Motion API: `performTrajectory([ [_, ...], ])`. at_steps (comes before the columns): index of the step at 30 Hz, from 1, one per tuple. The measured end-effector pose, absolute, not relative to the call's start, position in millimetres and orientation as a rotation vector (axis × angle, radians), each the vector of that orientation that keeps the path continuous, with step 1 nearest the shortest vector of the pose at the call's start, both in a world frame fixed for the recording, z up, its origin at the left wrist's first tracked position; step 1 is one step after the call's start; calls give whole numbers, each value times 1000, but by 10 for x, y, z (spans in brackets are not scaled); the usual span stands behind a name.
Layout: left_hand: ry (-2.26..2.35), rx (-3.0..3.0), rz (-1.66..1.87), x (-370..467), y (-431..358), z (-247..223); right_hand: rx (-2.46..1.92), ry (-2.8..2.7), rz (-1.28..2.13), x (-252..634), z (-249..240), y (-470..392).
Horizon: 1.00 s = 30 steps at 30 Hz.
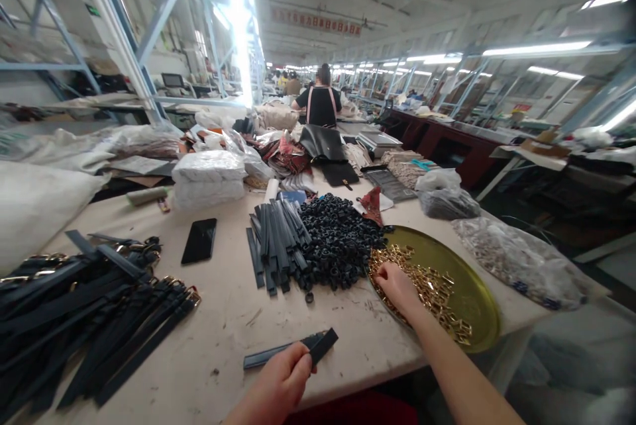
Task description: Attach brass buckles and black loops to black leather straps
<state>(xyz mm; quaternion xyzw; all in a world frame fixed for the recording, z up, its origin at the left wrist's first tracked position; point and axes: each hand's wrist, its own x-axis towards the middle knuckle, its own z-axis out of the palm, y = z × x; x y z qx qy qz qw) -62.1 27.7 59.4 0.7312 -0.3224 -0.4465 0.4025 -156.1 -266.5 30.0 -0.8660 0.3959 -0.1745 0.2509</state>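
Observation:
My left hand (287, 375) is closed around a dark leather strap (324, 345) near the table's front edge. Another stretch of dark strap (268, 357) shows to the left, behind the fingers; whether it is the same piece is hidden. Over the left side of a round gold tray (479, 306), my right hand (395, 284) is closed, its fingertips down among small gold buckles (440, 292). What the fingertips pinch, if anything, cannot be made out. Beside the tray lies a heap of small black loops (332, 233), and a stack of dark strap pieces (275, 239) lies against it.
Straps fitted with gold buckles (114, 319) are piled at the left. A black phone (199, 241) lies on the table (218, 306). Plastic-wrapped packs (209, 177) and a clear bag (521, 259) stand around. Farther off, a person (322, 102) sits facing away.

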Motion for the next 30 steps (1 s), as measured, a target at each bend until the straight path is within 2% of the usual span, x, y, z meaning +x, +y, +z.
performTrajectory([
  [8,-976,1910,-807,-526,121,854,-2235,529,-280,-1638,681,-1461],
  [12,-1025,2004,-743,-539,158,859,-1919,451,-233,-1608,605,-1026],
  [19,-875,1938,-847,-493,276,821,-1283,320,-30,-1652,613,-845],
  [26,-897,1877,-999,-491,251,816,-1348,459,-228,-1653,474,-792],
  [30,-904,1827,-1050,-455,368,770,-1064,589,-331,-1647,439,-770],
])
